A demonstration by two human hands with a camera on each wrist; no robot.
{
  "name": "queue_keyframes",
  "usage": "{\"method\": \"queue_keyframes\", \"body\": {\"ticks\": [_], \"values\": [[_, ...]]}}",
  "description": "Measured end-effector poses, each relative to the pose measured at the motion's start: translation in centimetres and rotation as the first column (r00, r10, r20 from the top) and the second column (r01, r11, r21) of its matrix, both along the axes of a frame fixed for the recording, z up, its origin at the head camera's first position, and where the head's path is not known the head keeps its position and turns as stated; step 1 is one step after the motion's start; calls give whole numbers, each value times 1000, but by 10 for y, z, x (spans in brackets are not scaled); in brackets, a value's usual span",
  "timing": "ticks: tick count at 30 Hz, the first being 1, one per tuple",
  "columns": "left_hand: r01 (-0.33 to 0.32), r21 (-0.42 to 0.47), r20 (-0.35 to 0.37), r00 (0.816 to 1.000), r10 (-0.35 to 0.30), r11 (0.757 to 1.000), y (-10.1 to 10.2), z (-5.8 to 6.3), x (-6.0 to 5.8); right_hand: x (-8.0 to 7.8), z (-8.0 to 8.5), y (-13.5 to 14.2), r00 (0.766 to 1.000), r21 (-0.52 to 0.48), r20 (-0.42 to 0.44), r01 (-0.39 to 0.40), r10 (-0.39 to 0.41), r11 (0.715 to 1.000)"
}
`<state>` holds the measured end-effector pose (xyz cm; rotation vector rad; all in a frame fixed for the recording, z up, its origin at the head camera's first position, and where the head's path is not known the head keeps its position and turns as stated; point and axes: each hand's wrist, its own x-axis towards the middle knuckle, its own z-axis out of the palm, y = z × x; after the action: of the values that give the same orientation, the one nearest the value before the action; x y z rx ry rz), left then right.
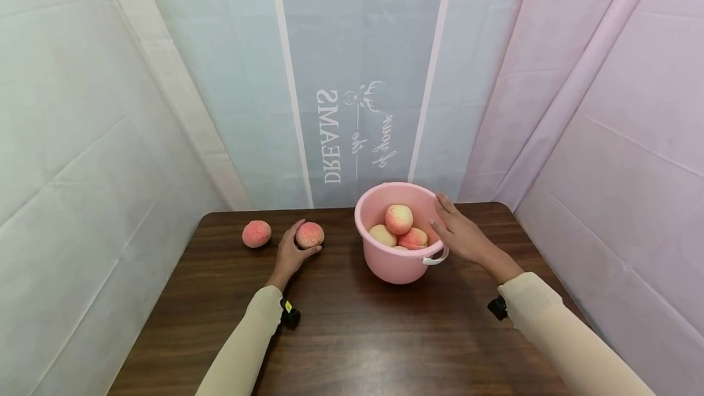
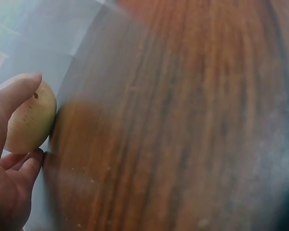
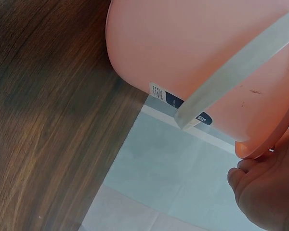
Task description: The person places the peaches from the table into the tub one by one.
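My left hand [image 1: 290, 252] grips a pink-red peach [image 1: 310, 235] at the table's back left, its thumb and fingers on opposite sides. In the left wrist view, that peach [image 2: 36, 118] shows a pale yellow-green side with a small brown stem spot. My right hand [image 1: 464, 234] holds the right rim of a pink bucket [image 1: 393, 267], thumb over the inside and fingers along the outside. Several peaches [image 1: 398, 219] lie in the bucket. The right wrist view shows the fingers [image 3: 236, 178] close against the bucket's rim.
Another peach [image 1: 256, 234] sits left of my left hand. A white handle [image 1: 436, 258] hangs down the bucket's side. The dark wooden table [image 1: 352, 335] ends at a back edge before a grey-blue cloth [image 1: 363, 29] with lettering. Pale cloth walls stand at both sides.
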<state>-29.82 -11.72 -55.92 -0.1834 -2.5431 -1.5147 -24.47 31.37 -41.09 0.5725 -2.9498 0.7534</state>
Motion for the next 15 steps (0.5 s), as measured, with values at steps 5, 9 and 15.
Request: {"method": "queue_keyframes", "body": {"ticks": [5, 9, 15], "values": [[2, 5, -48, 999, -2, 1000, 2, -2, -2, 0, 1, 0, 1000, -1, 2, 3, -3, 1000], [-5, 19, -72, 997, 7, 1000, 2, -4, -2, -1, 1, 0, 1000, -4, -1, 3, -3, 1000], [-15, 33, -61, 998, 17, 999, 1, -8, -2, -1, 0, 0, 1000, -1, 10, 5, -5, 1000]]}}
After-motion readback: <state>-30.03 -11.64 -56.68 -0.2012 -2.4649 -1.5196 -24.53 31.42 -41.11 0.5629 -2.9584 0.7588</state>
